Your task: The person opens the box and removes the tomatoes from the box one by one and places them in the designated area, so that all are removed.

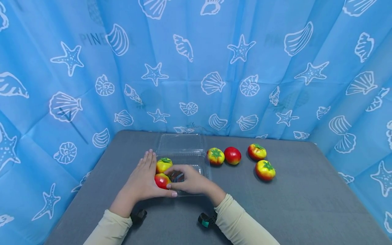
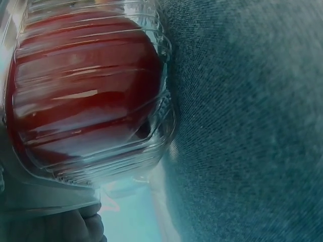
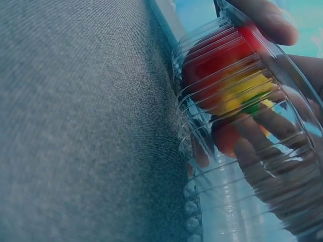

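A clear hinged plastic container [image 1: 186, 159] stands on the table with its lid [image 1: 180, 143] folded back. Two red-and-yellow toy tomatoes lie along its left side: a rear tomato [image 1: 163, 164], green leaf up, and a front tomato [image 1: 161, 181]. My left hand [image 1: 141, 179] lies straight-fingered along the container's left wall, thumb stretched across the front. Reaching inside, my right hand [image 1: 190, 180] pinches the front tomato at its right side between thumb and fingers. The left wrist view shows a red tomato [image 2: 91, 91] through the ribbed wall.
To the right of the container sit a yellow-red tomato [image 1: 215, 156], a red one [image 1: 232, 156] and two more, one behind [image 1: 257, 152] and one nearer [image 1: 265, 170]. A blue shell-print curtain [image 1: 190, 85] hangs behind the grey table [image 1: 306, 197].
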Demonstrator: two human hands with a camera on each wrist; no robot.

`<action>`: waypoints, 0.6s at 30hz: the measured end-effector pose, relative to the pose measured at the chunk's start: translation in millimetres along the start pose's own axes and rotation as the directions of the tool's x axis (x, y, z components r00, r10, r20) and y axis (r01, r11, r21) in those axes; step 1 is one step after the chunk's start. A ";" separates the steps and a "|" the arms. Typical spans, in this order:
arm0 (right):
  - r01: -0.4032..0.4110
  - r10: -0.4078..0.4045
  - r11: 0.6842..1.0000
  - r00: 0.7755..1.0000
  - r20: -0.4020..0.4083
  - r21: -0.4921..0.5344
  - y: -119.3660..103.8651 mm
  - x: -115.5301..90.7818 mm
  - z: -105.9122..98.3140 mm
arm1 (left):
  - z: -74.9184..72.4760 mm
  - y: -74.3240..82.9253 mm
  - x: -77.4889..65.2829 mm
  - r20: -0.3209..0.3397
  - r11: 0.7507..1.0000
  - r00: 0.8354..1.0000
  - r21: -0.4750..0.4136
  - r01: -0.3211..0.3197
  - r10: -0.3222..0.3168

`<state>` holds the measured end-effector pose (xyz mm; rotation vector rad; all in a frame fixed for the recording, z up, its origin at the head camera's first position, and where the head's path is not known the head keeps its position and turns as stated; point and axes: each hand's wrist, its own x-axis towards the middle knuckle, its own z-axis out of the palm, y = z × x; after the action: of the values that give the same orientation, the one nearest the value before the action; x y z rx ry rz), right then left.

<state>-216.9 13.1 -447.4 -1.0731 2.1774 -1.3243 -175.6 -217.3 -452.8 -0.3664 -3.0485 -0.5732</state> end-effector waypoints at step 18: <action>-0.025 0.025 1.000 1.000 -0.001 0.003 1.6 -0.7 0.1 | -2.9 -2.4 -1.0 0.022 1.000 1.000 -0.005 -0.014 0.014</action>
<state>-217.0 14.0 -448.9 -1.0414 2.1814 -1.3171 -175.3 -220.8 -451.0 -0.3967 -3.0633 -0.5802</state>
